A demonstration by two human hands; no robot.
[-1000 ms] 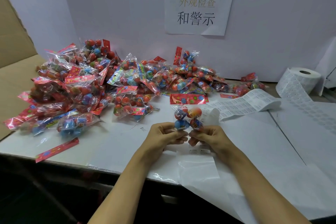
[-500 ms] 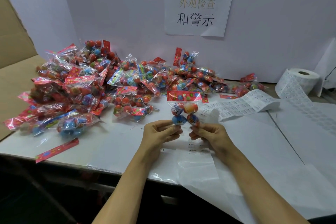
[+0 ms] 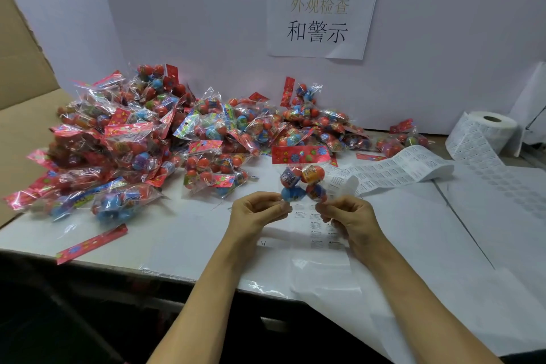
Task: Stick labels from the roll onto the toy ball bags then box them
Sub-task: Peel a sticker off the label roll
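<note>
Both hands, left hand (image 3: 258, 210) and right hand (image 3: 348, 214), are pinching the toy ball bag (image 3: 302, 177) upright over the table (image 3: 413, 230); labelling looks underway, and next it's needing boxing.

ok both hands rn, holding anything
left hand: pinches bottom edge of the toy ball bag
right hand: pinches the same bag's bottom edge
</note>
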